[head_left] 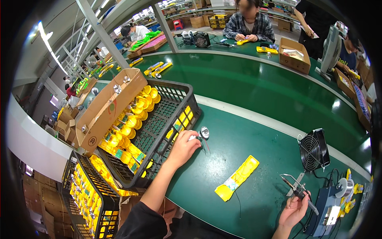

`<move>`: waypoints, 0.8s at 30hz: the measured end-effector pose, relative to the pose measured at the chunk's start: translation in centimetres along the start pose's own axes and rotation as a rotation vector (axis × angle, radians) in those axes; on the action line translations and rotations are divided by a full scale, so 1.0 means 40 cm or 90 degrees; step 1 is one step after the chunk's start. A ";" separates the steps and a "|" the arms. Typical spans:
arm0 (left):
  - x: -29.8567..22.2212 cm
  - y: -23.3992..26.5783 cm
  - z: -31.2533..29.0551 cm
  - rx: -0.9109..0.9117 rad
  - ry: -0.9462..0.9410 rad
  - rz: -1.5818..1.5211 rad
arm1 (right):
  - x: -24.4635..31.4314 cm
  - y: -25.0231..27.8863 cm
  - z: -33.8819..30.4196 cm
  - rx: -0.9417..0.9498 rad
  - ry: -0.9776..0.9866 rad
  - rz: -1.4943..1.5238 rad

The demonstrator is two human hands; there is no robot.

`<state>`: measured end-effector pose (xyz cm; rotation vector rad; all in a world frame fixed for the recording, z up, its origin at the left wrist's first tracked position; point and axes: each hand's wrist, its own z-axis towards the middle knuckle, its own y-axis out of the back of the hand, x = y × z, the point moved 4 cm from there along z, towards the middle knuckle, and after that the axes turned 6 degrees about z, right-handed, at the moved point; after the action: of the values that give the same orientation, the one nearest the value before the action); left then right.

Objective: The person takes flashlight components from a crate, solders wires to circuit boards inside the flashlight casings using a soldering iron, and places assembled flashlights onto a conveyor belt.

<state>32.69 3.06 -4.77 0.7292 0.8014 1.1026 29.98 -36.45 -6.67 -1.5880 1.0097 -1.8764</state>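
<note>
My left hand (184, 149) reaches over the bench beside the black crate, its fingertips closed on a small white-and-silver part. A round silver part (204, 132) touches or lies just beyond these fingertips, with thin red and dark wires trailing toward me. My right hand (293, 210) grips a soldering iron (298, 192) by its dark handle, the metal tip pointing up and left. Between the hands lies a long yellow plastic housing (242, 173) with a whitish-green board and a thin black wire, touched by neither hand.
At left, a black crate (185, 89) holds yellow housings and a cardboard piece (107, 107); another filled crate (107, 199) sits lower. A black fan (314, 150), blue soldering station (321, 209) and solder reel (344, 187) stand right. Beyond the green conveyor (238, 77), people work.
</note>
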 end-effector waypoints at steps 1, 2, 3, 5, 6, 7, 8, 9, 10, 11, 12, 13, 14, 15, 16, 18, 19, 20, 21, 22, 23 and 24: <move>-0.007 0.005 0.003 0.010 -0.017 0.019 | -0.004 -0.010 -0.002 -0.056 0.006 -0.009; -0.012 0.007 0.001 0.021 -0.035 0.037 | -0.007 -0.015 -0.005 -0.112 0.012 -0.019; -0.007 0.007 -0.007 0.041 -0.050 0.017 | -0.008 -0.021 -0.006 -0.125 0.014 -0.024; -0.001 0.002 -0.013 0.053 -0.051 -0.003 | -0.008 -0.012 -0.004 -0.110 0.015 -0.034; 0.000 -0.001 -0.014 0.063 -0.053 -0.017 | -0.008 -0.011 -0.003 -0.092 0.016 -0.039; 0.001 -0.002 -0.014 0.056 -0.059 0.009 | -0.007 -0.010 -0.003 -0.095 0.017 -0.044; -0.003 -0.006 -0.015 0.058 -0.058 0.003 | -0.005 -0.008 -0.004 -0.106 0.024 -0.052; -0.015 0.001 -0.009 0.055 -0.064 0.016 | -0.005 -0.008 -0.002 -0.116 0.029 -0.056; -0.020 0.008 -0.008 0.053 -0.069 0.031 | -0.007 -0.011 -0.002 -0.116 0.027 -0.056; -0.014 0.010 -0.011 0.054 -0.066 0.032 | -0.007 -0.015 -0.003 -0.124 0.027 -0.043; -0.006 0.013 -0.015 0.054 -0.056 0.017 | -0.007 -0.019 -0.003 -0.131 0.028 -0.031; 0.000 0.008 -0.020 0.055 -0.045 -0.003 | -0.006 -0.025 -0.003 -0.132 0.026 -0.035; 0.003 0.004 -0.021 0.056 -0.042 -0.006 | -0.004 -0.030 -0.004 -0.158 0.032 -0.033; 0.007 0.001 -0.020 0.061 -0.035 -0.018 | -0.004 -0.030 -0.005 -0.183 0.038 -0.031; 0.009 -0.004 -0.017 0.065 -0.027 -0.032 | -0.004 -0.027 -0.004 -0.184 0.037 -0.036; 0.006 -0.009 -0.013 0.066 -0.026 -0.027 | -0.003 -0.023 -0.002 -0.166 0.036 -0.022; 0.004 -0.006 -0.010 0.065 -0.028 -0.017 | -0.004 -0.024 -0.002 -0.167 0.034 -0.024; 0.003 -0.005 -0.009 0.064 -0.030 -0.008 | -0.004 -0.027 -0.002 -0.165 0.036 -0.024; 0.003 -0.005 -0.009 0.062 -0.032 -0.008 | -0.005 -0.028 -0.001 -0.162 0.039 -0.024; 0.002 -0.004 -0.011 0.063 -0.031 -0.010 | -0.006 -0.028 -0.002 -0.163 0.039 -0.026; -0.002 0.001 -0.012 0.068 -0.020 -0.034 | -0.007 -0.028 -0.002 -0.152 0.039 -0.039; -0.004 0.003 -0.016 0.072 -0.009 -0.057 | -0.008 -0.028 -0.002 -0.141 0.040 -0.052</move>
<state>32.04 3.03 -4.97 0.7869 0.8810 0.9762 30.09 -35.50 -5.98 -1.7270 1.2338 -1.9347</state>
